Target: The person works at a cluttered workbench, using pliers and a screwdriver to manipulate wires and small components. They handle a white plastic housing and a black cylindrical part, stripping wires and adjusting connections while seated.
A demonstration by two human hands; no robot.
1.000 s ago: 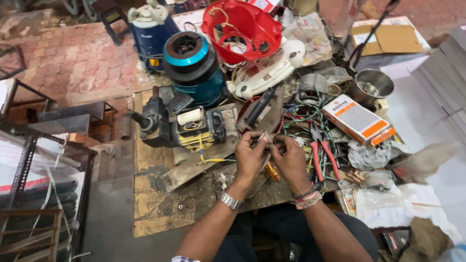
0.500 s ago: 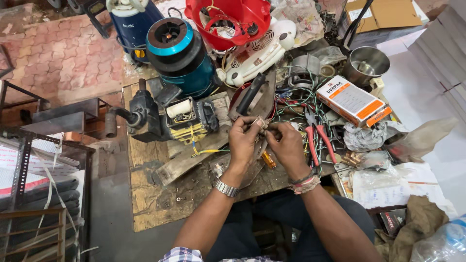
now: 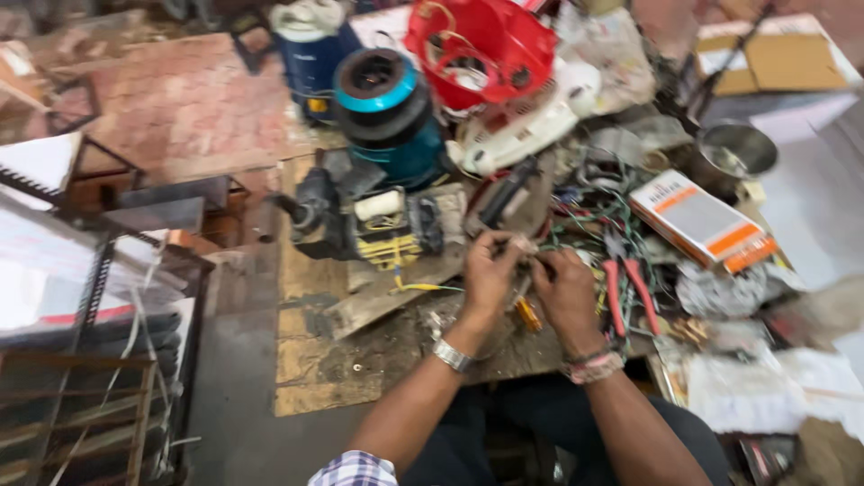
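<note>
A small part point(image 3: 524, 245) is being pinched between the fingers point(image 3: 504, 252) of both hands. A motor point(image 3: 382, 225) is lying just left of the fingers, pliers point(image 3: 627, 286) just right. A box point(image 3: 702, 220) is sitting farther right. Behind the fingers, a housing point(image 3: 481, 45) is resting on the bench point(image 3: 324, 378).

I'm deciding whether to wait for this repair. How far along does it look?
Done: the motor unit lies opened on the wooden bench, and the red housing is set aside. In hand: left hand and right hand meet on a small part among the wires. Left: nothing looks reassembled.
</note>
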